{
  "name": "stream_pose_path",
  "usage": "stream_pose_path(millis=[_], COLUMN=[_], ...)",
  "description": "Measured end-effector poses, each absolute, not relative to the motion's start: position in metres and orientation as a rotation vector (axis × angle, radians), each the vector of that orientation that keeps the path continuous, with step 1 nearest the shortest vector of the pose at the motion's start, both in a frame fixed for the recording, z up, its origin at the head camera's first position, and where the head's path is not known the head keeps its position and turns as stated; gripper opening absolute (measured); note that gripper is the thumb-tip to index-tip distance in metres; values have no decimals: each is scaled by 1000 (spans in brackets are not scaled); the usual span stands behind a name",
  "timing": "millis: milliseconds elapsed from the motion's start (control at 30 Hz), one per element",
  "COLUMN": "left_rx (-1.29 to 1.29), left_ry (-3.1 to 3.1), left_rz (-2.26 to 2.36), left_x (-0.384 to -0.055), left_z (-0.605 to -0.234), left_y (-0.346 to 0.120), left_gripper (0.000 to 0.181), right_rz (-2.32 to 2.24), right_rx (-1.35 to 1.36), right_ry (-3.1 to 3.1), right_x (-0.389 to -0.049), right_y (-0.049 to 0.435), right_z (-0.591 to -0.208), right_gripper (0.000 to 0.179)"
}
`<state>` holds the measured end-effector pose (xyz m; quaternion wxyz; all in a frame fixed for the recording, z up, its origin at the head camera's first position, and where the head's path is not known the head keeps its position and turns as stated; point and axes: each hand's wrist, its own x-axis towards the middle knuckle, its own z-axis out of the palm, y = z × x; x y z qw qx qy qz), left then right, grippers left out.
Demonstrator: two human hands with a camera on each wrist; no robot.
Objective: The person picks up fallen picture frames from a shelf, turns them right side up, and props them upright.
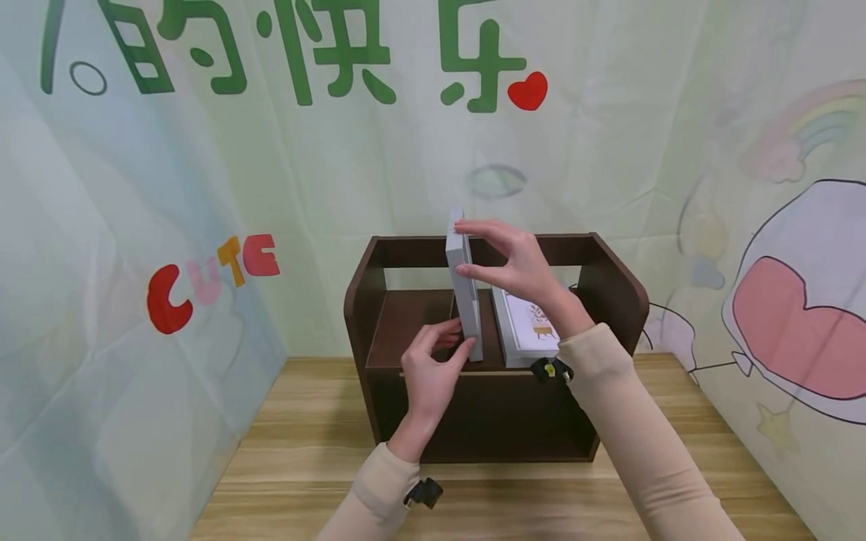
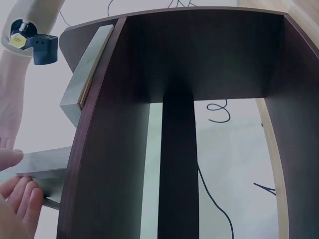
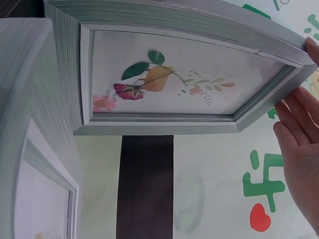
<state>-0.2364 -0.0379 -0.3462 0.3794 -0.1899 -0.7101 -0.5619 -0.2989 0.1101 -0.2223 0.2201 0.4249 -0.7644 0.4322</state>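
Observation:
A light grey picture frame [image 1: 464, 293] stands upright, edge toward me, on the upper shelf of a dark brown rack [image 1: 487, 421]. Its right face, in the right wrist view, shows pressed flowers [image 3: 144, 82] behind the front. My right hand [image 1: 519, 261] pinches its top between fingers and thumb. Lower down, my left hand [image 1: 433, 368] grips the near bottom corner, with thumb and fingers on either side; the left wrist view also shows this left hand [image 2: 22, 199] at the frame. A second grey picture frame [image 1: 534, 330] leans back on the shelf beneath my right forearm.
The rack has raised side panels [image 1: 619, 293] and a back rail [image 1: 419, 248], with an open compartment below. It stands on a wood-grain table [image 1: 298, 443]. A printed cloth backdrop [image 1: 325, 173] hangs behind and at both sides. Each wrist carries a small black camera [image 1: 423, 493].

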Motion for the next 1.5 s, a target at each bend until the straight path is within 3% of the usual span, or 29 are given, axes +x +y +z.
stream_pose_path(millis=[267, 633, 1167, 1500], left_rx=[-491, -400, -326, -328], left_ry=[-1811, -1767, -1869, -1870], left_rz=[-1437, -1388, -1344, -1334], left_x=[-238, -269, -273, -274], left_z=[-346, -376, -380, -378], left_y=[-40, -53, -52, -54], left_gripper=[27, 28, 20, 17], right_rz=[1227, 1210, 1255, 1272], right_rx=[1178, 1160, 1178, 1197], right_ry=[-2107, -2118, -2095, -2068], right_x=[-300, -301, -302, -325], right_y=[109, 110, 108, 110], right_z=[-224, -224, -227, -240], right_gripper=[51, 53, 51, 53])
